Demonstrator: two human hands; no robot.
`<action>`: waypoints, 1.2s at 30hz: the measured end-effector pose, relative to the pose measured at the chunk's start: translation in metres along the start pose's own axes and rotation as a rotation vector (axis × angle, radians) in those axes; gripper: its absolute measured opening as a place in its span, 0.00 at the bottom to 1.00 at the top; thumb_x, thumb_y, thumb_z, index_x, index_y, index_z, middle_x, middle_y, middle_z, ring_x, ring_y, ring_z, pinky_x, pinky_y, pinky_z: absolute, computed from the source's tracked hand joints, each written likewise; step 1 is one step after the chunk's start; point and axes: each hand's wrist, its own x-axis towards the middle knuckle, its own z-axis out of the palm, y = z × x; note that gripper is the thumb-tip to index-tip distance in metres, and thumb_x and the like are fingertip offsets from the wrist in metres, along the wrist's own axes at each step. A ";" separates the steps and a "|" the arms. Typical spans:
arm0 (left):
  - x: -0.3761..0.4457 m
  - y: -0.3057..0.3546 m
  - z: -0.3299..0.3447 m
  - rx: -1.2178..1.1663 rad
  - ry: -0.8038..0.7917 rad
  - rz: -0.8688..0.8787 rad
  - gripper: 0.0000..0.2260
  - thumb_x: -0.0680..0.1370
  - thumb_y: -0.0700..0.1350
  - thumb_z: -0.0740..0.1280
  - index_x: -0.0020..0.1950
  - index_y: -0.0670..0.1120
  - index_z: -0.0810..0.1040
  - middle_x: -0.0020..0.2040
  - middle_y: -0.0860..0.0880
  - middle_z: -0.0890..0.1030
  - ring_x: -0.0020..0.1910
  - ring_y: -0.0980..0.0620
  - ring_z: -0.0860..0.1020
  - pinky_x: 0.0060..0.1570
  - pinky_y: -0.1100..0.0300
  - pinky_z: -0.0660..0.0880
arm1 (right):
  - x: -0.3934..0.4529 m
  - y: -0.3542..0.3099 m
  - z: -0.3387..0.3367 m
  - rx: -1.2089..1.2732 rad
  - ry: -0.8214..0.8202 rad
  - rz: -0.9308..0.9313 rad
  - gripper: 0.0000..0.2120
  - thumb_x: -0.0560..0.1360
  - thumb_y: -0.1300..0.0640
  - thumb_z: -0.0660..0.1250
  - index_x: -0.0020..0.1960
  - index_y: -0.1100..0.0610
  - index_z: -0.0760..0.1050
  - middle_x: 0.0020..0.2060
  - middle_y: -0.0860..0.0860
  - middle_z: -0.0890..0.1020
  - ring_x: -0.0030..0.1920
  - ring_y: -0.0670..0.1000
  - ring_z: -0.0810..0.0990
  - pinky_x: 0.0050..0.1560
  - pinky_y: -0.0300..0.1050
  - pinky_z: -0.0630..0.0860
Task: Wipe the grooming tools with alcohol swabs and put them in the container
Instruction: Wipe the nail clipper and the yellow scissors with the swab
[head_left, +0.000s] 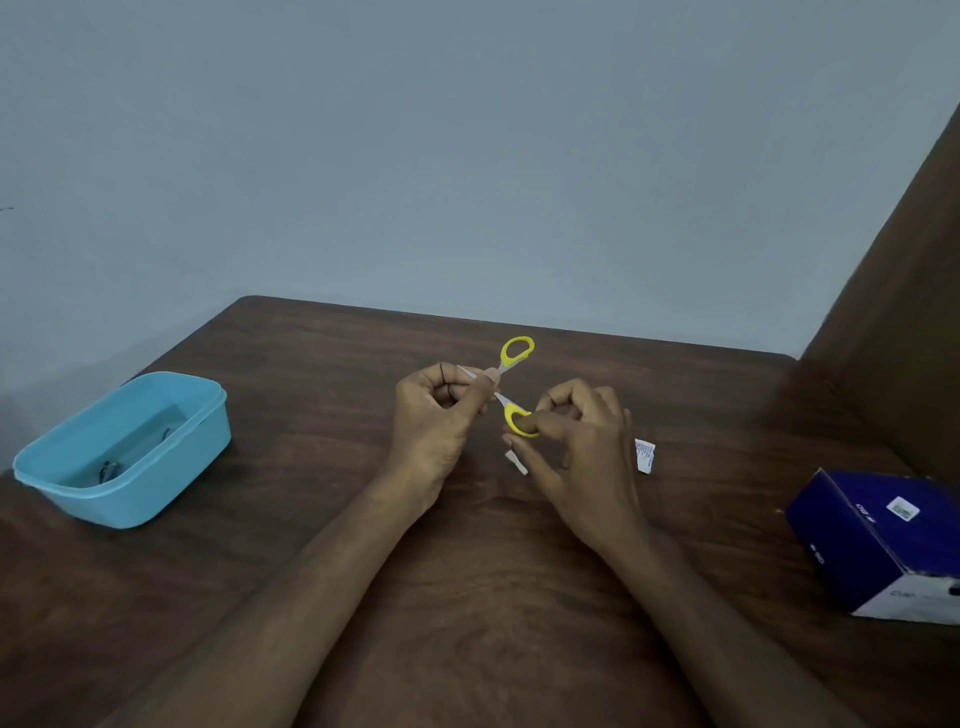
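Left hand (434, 415) pinching yellow-handled scissors (511, 384) near the pivot, right hand (576, 441) fingers curled on the lower loop, blades spread, blue container (171, 467) at counter's (467, 597) left

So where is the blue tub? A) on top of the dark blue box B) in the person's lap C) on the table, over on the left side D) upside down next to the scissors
C: the light blue tub sits upright on the table at the left, well apart from the scissors that both hands hold in the middle.
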 end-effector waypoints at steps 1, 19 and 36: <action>0.000 0.001 0.000 0.010 0.003 0.024 0.11 0.79 0.39 0.77 0.38 0.42 0.80 0.38 0.48 0.86 0.33 0.58 0.79 0.42 0.65 0.77 | 0.001 0.001 0.000 0.029 -0.002 -0.021 0.04 0.74 0.52 0.80 0.47 0.49 0.88 0.48 0.45 0.79 0.47 0.51 0.74 0.46 0.56 0.73; 0.003 0.001 -0.006 0.127 0.129 0.066 0.08 0.79 0.40 0.77 0.42 0.43 0.82 0.39 0.54 0.87 0.39 0.60 0.83 0.45 0.65 0.78 | -0.003 -0.005 -0.007 -0.028 -0.262 0.069 0.04 0.73 0.56 0.80 0.41 0.55 0.87 0.37 0.51 0.81 0.41 0.53 0.79 0.47 0.50 0.74; -0.010 0.003 0.002 0.124 -0.193 -0.033 0.07 0.80 0.39 0.75 0.48 0.34 0.84 0.36 0.42 0.84 0.35 0.54 0.83 0.40 0.62 0.83 | 0.007 -0.006 -0.010 0.145 0.111 -0.033 0.08 0.75 0.69 0.77 0.53 0.62 0.88 0.49 0.54 0.86 0.50 0.52 0.86 0.52 0.47 0.81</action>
